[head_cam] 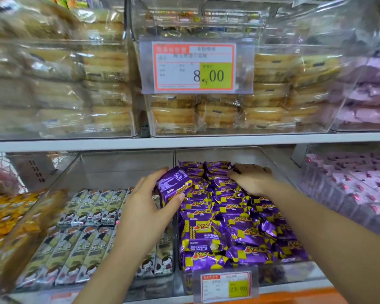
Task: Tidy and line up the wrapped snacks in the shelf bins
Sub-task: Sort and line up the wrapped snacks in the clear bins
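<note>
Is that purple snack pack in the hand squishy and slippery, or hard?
Probably light: the left hand holds the purple pack up alone, pinched by its edges. Its shiny foil looks slippery, so it may slide if set loosely on the pile of the same packs. It shows a blocky shape in the grip, so it is likely fairly firm inside.

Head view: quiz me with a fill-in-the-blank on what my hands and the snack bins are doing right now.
1. The left hand grips one ____ packet, tilted above the clear bin.
2. The right hand rests palm down on stacked packets at the ____ of that bin.
3. The large price tag higher up reads ____.
Missing words: purple; back; 8.00
</note>
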Tool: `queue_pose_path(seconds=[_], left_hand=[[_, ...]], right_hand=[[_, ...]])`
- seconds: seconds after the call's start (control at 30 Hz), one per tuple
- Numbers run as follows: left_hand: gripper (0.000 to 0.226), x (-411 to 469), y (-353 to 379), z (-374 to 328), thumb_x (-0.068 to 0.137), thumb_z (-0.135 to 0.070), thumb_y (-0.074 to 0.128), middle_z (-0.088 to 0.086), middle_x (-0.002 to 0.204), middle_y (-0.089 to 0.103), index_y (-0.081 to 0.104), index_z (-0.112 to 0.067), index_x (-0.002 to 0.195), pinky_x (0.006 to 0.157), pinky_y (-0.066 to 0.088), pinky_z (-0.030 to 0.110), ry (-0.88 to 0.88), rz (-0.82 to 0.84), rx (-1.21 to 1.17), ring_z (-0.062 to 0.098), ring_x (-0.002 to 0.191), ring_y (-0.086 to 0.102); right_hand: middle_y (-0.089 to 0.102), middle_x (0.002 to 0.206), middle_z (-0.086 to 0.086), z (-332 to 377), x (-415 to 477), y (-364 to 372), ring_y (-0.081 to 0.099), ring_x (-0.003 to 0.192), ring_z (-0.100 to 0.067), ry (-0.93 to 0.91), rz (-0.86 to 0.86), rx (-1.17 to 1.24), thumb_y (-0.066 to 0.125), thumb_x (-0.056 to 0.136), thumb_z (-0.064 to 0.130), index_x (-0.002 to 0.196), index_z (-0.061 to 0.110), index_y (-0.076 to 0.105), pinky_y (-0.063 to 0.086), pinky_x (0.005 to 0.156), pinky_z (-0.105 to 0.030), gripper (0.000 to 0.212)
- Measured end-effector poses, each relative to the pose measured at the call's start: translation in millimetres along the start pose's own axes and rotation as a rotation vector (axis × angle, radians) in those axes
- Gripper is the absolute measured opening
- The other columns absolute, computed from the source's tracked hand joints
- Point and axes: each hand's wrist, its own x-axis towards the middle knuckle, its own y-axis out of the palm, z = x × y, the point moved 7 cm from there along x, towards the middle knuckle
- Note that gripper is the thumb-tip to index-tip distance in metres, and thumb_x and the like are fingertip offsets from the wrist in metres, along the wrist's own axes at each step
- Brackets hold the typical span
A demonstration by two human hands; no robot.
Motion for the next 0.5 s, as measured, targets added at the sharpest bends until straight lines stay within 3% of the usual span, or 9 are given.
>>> queue_pose_path(seconds=[0.1,0.13,0.17,0.23,0.27,0.33,0.37,0.43,0.5], left_hand=[[0.049,-0.7,3.8,-7.1,0.077,-0.031,0.075,-0.022,0.106,0.057,0.048,-0.044,0.115,0.077,0.034,-0.003,0.027,0.017,0.013,-0.014,0.098,0.052],[0.05,-1.6,5.4,-9.5,0.077,-0.031,0.076,-0.022,0.105,0.057,0.049,-0.044,0.116,0.076,0.034,-0.003,0.038,0.026,0.018,-0.014,0.097,0.052],[0.05,-3.0,7.7,-13.2,0.077,-0.033,0.076,-0.022,0.106,0.057,0.05,-0.043,0.119,0.077,0.035,-0.001,0.046,0.039,0.027,-0.012,0.097,0.053],[0.055,-6.1,13.5,-21.8,0.076,-0.042,0.073,-0.021,0.108,0.057,0.051,-0.04,0.127,0.086,0.04,0.011,0.072,0.074,0.086,-0.004,0.098,0.056],[0.058,-7.4,17.1,-27.7,0.076,-0.047,0.07,-0.018,0.112,0.057,0.05,-0.039,0.13,0.094,0.042,0.023,0.098,0.096,0.15,0.004,0.102,0.057],[0.063,-8.5,25.0,-42.4,0.078,-0.055,0.064,-0.013,0.123,0.057,0.046,-0.038,0.135,0.108,0.033,0.041,0.145,0.148,0.331,0.015,0.115,0.055],[0.063,-9.2,29.8,-47.9,0.081,-0.058,0.061,-0.012,0.129,0.055,0.042,-0.039,0.138,0.112,0.024,0.043,0.142,0.184,0.421,0.016,0.121,0.051],[0.063,-9.4,38.9,-51.1,0.084,-0.061,0.054,-0.012,0.137,0.05,0.035,-0.041,0.141,0.115,0.013,0.044,0.108,0.254,0.567,0.015,0.129,0.044],[0.063,-7.8,48.6,-49.3,0.085,-0.064,0.049,-0.011,0.141,0.047,0.033,-0.041,0.142,0.115,0.012,0.049,0.083,0.322,0.662,0.015,0.132,0.041]], right_hand=[[0.018,0.157,-0.001,2.0,-22.7,-13.0,0.014,0.144,-0.021,-0.101,-0.082,0.052,0.027,0.1,0.045,0.148,0.019,0.024,0.013,0.114,-0.036,0.055],[0.02,0.157,-0.002,0.4,-33.0,-19.5,0.015,0.144,-0.02,-0.139,-0.155,0.081,0.031,0.1,0.04,0.148,0.019,0.026,0.015,0.115,-0.034,0.052],[0.034,0.15,-0.005,-3.3,-45.4,-28.5,0.028,0.139,-0.021,-0.175,-0.25,0.152,0.037,0.1,0.033,0.144,0.016,0.035,0.024,0.111,-0.031,0.048],[0.065,0.111,-0.003,-16.9,-70.0,-43.5,0.055,0.106,-0.023,-0.208,-0.366,0.392,0.048,0.097,0.019,0.127,0.012,0.056,0.043,0.088,-0.025,0.032],[0.068,0.099,-0.003,-23.5,-82.4,-48.9,0.06,0.095,-0.021,-0.225,-0.364,0.515,0.051,0.095,0.014,0.118,0.013,0.062,0.045,0.081,-0.023,0.026],[0.069,0.096,0.002,-32.9,-106.2,-53.6,0.062,0.087,-0.004,-0.282,-0.276,0.58,0.058,0.091,0.009,0.105,0.018,0.068,0.045,0.079,-0.016,0.019],[0.068,0.092,0.008,-37.2,-118.0,-52.3,0.06,0.081,0.008,-0.325,-0.215,0.542,0.063,0.088,0.01,0.097,0.022,0.069,0.045,0.077,-0.011,0.016],[0.065,0.087,0.019,-43.7,-139.9,-43.7,0.057,0.075,0.015,-0.382,-0.092,0.463,0.074,0.079,0.016,0.089,0.027,0.069,0.043,0.073,-0.007,0.016],[0.067,0.087,0.018,-48.4,-155.0,-30.7,0.06,0.079,0.005,-0.441,-0.042,0.338,0.078,0.07,0.032,0.086,0.033,0.071,0.047,0.078,-0.021,0.018]])
